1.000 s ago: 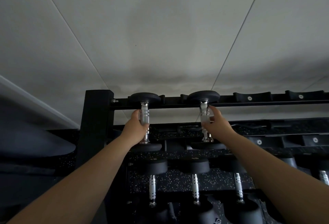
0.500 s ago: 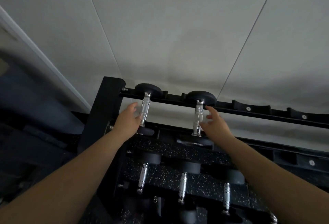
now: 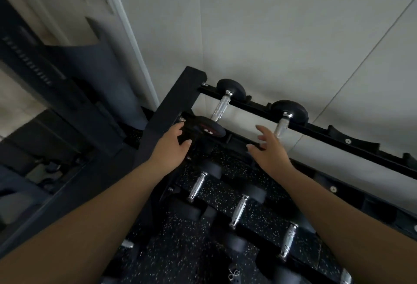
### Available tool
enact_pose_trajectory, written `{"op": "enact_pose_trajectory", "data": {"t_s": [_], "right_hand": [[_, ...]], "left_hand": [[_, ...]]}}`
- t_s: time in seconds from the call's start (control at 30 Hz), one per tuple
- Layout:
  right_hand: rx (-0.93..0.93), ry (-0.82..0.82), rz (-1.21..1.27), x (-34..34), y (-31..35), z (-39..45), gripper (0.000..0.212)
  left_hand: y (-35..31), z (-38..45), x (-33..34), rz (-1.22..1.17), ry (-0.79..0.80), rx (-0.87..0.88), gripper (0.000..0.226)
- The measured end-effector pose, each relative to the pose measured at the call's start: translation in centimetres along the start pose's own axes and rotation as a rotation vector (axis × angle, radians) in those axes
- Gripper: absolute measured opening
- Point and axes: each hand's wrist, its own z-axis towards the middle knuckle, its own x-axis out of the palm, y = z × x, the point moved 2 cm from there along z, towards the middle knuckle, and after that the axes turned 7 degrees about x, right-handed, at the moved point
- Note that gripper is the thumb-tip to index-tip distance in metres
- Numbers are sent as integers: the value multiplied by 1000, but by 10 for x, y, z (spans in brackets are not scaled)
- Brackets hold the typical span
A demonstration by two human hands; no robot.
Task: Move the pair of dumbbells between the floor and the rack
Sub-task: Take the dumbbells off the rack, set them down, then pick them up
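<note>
Two small dumbbells with black round heads and chrome handles rest on the top tier of the black rack (image 3: pixel 171 103). The left dumbbell (image 3: pixel 220 109) sits by the rack's corner post, the right dumbbell (image 3: pixel 283 123) one cradle further along. My left hand (image 3: pixel 171 146) is just below the left dumbbell's near head, fingers spread, holding nothing. My right hand (image 3: pixel 268 148) hovers open in front of the right dumbbell's handle, hiding its near end, without gripping it.
Lower tiers hold several larger chrome-handled dumbbells (image 3: pixel 240 208) over a speckled black surface. Empty cradles (image 3: pixel 347 139) run along the top rail to the right. A white wall stands behind, and dark gym equipment (image 3: pixel 56 94) fills the left.
Both hands have let go of the two dumbbell handles and pulled back toward me, fingers opening. The view has swung left and tilted, and the dumbbells stay on the top rail.
</note>
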Motion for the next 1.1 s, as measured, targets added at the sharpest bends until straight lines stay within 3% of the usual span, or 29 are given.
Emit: {"op": "enact_pose_trajectory", "data": {"t_s": [0.63, 0.8, 1.1], "right_hand": [[-101, 399, -106, 200, 12, -217, 65], [-195, 491, -254, 235, 7, -243, 71], [-370, 698, -427, 316, 1, -260, 76]], "left_hand": [[164, -292, -74, 18, -43, -352, 63], [191, -349, -78, 127, -30, -434, 64], [252, -420, -65, 164, -173, -687, 66]]}}
